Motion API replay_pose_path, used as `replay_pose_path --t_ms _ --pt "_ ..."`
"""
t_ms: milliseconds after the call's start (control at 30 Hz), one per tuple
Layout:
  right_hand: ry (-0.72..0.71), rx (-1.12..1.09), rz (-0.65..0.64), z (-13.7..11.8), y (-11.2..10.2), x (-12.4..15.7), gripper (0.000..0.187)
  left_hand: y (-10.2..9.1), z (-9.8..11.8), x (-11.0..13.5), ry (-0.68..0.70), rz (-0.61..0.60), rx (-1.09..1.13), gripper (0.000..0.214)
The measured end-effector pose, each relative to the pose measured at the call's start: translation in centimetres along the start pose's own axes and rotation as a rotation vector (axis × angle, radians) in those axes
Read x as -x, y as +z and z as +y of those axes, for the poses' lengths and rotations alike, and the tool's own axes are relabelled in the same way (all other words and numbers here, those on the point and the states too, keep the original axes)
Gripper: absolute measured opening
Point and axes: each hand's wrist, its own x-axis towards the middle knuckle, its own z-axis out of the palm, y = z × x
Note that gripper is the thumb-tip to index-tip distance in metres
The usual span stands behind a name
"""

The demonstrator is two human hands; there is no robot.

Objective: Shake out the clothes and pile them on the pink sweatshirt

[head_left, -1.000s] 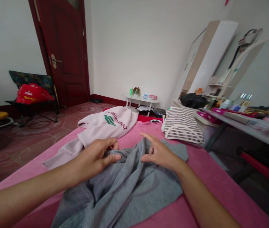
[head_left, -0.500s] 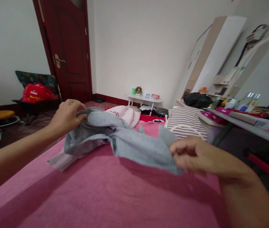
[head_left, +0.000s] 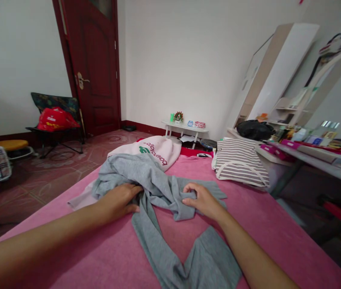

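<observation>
A crumpled grey knit garment [head_left: 146, 172] lies on the pink bed cover [head_left: 110, 257]; whether it is a top or trousers I cannot tell. One long part of it trails over the cover towards me. My left hand [head_left: 120, 200] is closed on a fold at its middle, the fingertips partly hidden in the cloth. At the right, my right hand [head_left: 202, 198] pinches another fold between thumb and curled fingers. Behind the bundle lies a pale pink garment [head_left: 170, 150] with dark lettering and a green mark. Part of a pale cloth [head_left: 81, 200] shows under the grey one's left side.
A striped black-and-white bag or folded cloth [head_left: 239, 160] sits at the bed's right. Beyond stands a cluttered dressing table [head_left: 315, 154]. A low white table [head_left: 185, 127] is by the far wall. On the left are a folding chair [head_left: 56, 100] with a red bag [head_left: 57, 119] and a yellow stool [head_left: 10, 145].
Both hands have lowered the grey garment from above the bed onto the cover and moved closer together. A long part now hangs towards me. The lettering behind shows more fully.
</observation>
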Motion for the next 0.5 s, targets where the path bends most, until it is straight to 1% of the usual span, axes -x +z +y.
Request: replay_pose_path --t_ms 33,67,133,167,200,267,333,367,400,433,500 --pt "0.004 -0.009 0.002 -0.2 -0.2 0.0 0.016 -0.2 0.0 -0.3 -0.025 -0.030 0.021 0.042" --pt "0.016 -0.034 0.022 -0.6 -0.7 -0.1 0.015 -0.4 0.1 -0.6 -0.035 -0.062 0.040 0.034" --pt "0.030 -0.102 0.116 -1.4 -2.3 -0.2 0.022 -1.1 0.3 -0.9 -0.010 -0.111 0.049 0.017" --pt "0.032 -0.131 0.178 -1.9 -3.3 -0.2 0.026 -1.4 0.3 -0.9 0.018 -0.121 0.040 0.013" --pt "0.036 -0.147 0.233 -2.3 -4.4 -0.2 0.029 -1.8 0.3 -0.9 0.048 -0.119 0.028 0.014" --pt "0.053 -0.139 0.309 -3.2 -6.7 0.1 0.033 -2.4 0.2 -0.6 0.084 -0.070 0.026 0.019" --pt "0.075 -0.120 0.363 -4.0 -8.7 0.6 0.035 -2.8 0.0 -0.3 0.090 0.010 0.052 0.018" --pt "0.076 -0.111 0.419 -4.4 -9.4 1.0 0.035 -2.9 -0.1 -0.1 0.088 0.044 0.062 0.016" --pt "0.061 -0.099 0.508 -4.8 -9.9 1.3 0.035 -2.8 -0.2 0.0 0.080 0.069 0.062 0.017" --pt "0.030 -0.085 0.622 -5.2 -10.3 1.6 0.034 -2.6 -0.3 0.1 0.063 0.081 0.050 0.026" --pt "-0.092 -0.071 0.906 -6.1 -10.8 2.2 0.036 -2.0 -0.5 0.1 0.005 0.069 0.001 0.055"
